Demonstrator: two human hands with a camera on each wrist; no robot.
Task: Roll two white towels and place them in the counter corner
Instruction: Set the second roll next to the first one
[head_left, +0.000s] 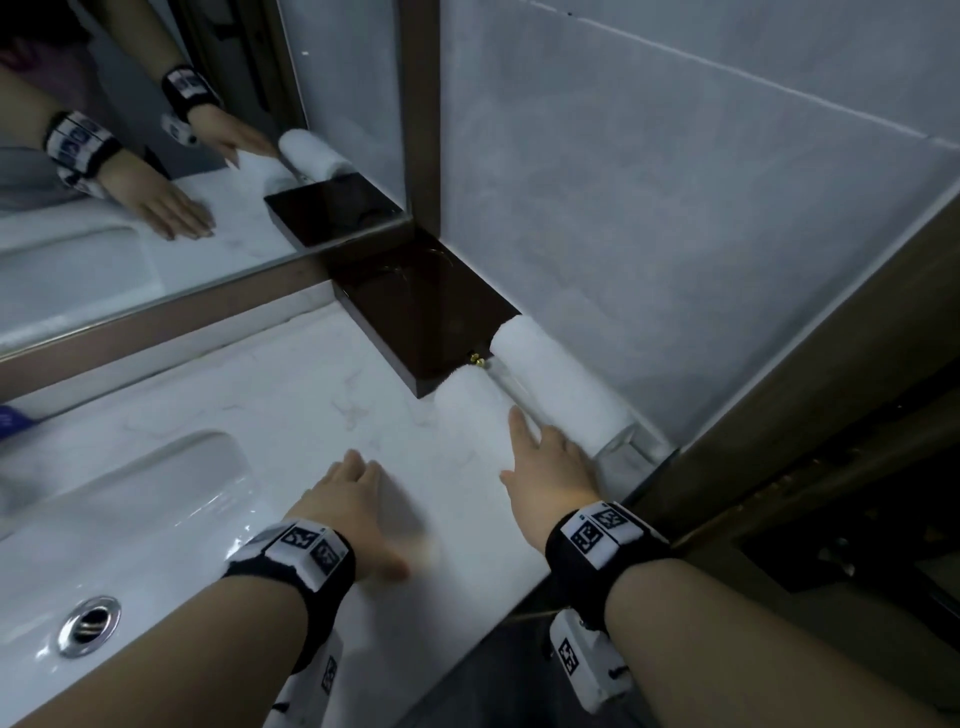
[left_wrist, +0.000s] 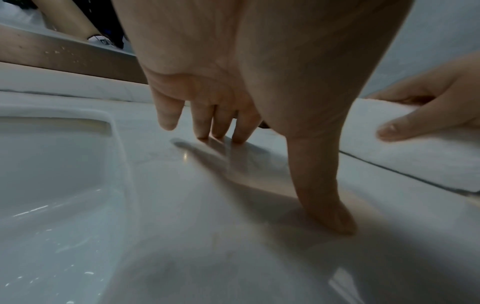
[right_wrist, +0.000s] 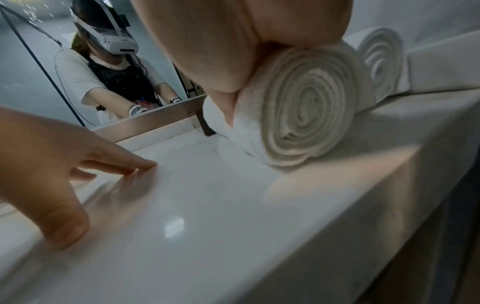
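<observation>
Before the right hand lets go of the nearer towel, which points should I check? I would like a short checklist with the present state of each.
1. Far towel roll lies along the wall: ok.
2. Near towel roll lies beside it: ok.
3. The two rolls touch along their length: cannot tell.
4. Near roll's spiral wound tight, seen from the right wrist: ok.
5. Right hand rests on the near roll: ok.
6. Left hand flat on the counter, clear of towels: ok.
</observation>
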